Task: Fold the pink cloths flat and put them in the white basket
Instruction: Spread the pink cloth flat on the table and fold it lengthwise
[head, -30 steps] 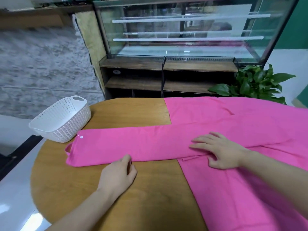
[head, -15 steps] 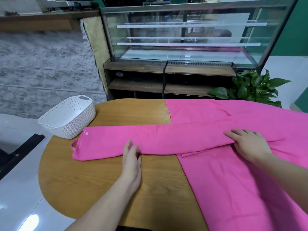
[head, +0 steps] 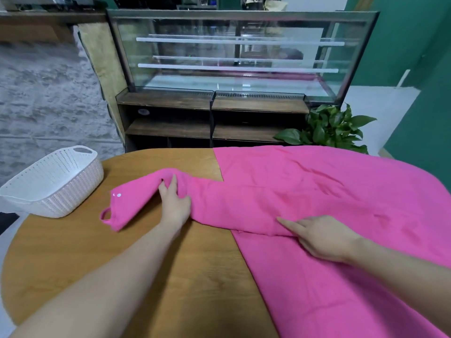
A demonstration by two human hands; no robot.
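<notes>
Pinching a fold of the long pink cloth (head: 234,206) near mid-frame, the left hand (head: 174,203) had thumb and fingers curled into the fabric, forearm running up from the lower left. From what I saw, the right hand (head: 322,236) lay with fingers straight on the cloth's near edge, pointing left. A larger pink cloth (head: 341,276) covered the right of the wooden table (head: 73,259). At left stood the white basket (head: 52,181).

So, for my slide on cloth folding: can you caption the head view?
Left hand grips the long folded pink cloth on the wooden table; right hand presses it; white basket beside.
</notes>
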